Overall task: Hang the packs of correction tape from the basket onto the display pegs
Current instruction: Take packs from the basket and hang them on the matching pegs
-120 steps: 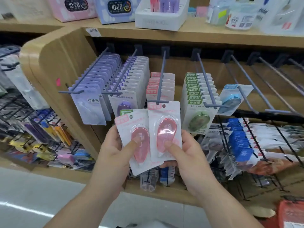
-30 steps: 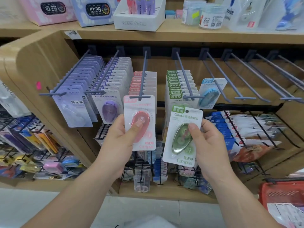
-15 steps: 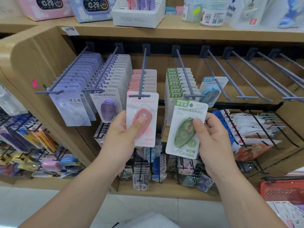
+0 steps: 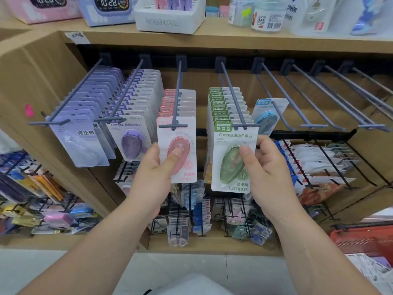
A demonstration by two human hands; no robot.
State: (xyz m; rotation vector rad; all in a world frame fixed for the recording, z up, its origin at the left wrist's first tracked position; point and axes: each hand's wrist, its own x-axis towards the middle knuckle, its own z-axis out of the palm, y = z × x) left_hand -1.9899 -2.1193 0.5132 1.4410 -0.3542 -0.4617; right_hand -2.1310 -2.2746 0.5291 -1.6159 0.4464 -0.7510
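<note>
My left hand (image 4: 156,171) holds a pink correction tape pack (image 4: 185,135) between thumb and fingers; its top sits at the tip of the middle peg (image 4: 177,92), in front of several hung pink packs. My right hand (image 4: 261,165) pinches a green correction tape pack (image 4: 229,182), its top edge level with the crossbar tip of the green peg (image 4: 231,94), before a row of green packs. Pegs to the left carry lilac packs (image 4: 74,141) and purple packs (image 4: 131,139). A single blue pack (image 4: 266,116) hangs to the right. The red basket (image 4: 365,241) shows at the lower right.
Several bare pegs (image 4: 319,99) jut out on the right. A wooden shelf (image 4: 212,42) above carries clocks and boxes. Lower black racks (image 4: 319,167) hold other stationery. A wooden side panel (image 4: 32,81) closes the display on the left.
Both hands have risen toward the pegs. The green pack came up from below to the tip of the green peg. Four seconds ago I held two pink packs, one in each hand.
</note>
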